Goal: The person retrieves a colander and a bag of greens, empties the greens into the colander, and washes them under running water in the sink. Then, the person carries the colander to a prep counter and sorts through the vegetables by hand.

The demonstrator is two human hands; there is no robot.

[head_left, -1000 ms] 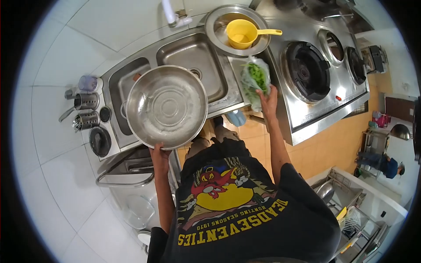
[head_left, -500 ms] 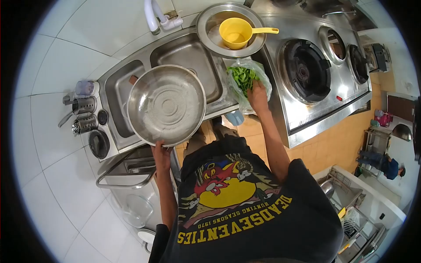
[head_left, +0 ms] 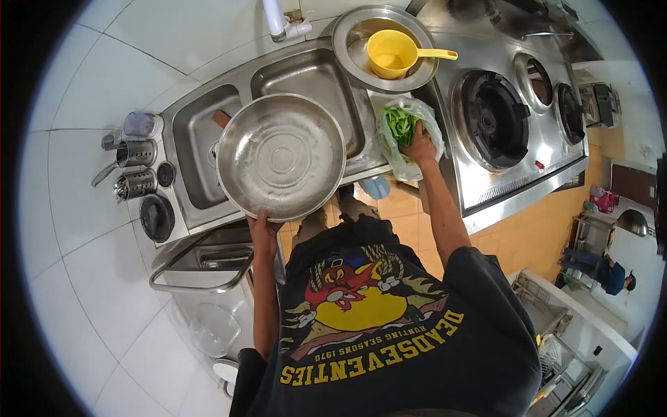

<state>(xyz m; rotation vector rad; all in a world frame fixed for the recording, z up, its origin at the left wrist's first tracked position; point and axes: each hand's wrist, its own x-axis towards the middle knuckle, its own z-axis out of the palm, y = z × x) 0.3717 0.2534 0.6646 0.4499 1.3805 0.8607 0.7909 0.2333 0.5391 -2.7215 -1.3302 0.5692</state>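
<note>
A wide, shallow metal basin (head_left: 281,158) is tilted over the front edge of the double sink. My left hand (head_left: 265,229) grips its near rim, thumb on the inside. Its inner surface looks wet, with faint ring marks at the bottom. My right hand (head_left: 421,147) is at a clear plastic bag (head_left: 410,167), fingers curled into the leafy greens (head_left: 401,125); the fingertips are partly hidden among the leaves. The bag rests between the sink and the stove.
A yellow dipper (head_left: 391,54) sits in a metal bowl (head_left: 345,55) at the back. The stove burner (head_left: 491,118) is at the right. A faucet (head_left: 274,17) hangs over the sink (head_left: 201,149). Utensil holders (head_left: 137,182) stand at the left. Another person (head_left: 611,274) is far right.
The view has shifted slightly, so sink and stove appear further right. My left hand still holds the basin rim, and my right hand is still in the greens.
</note>
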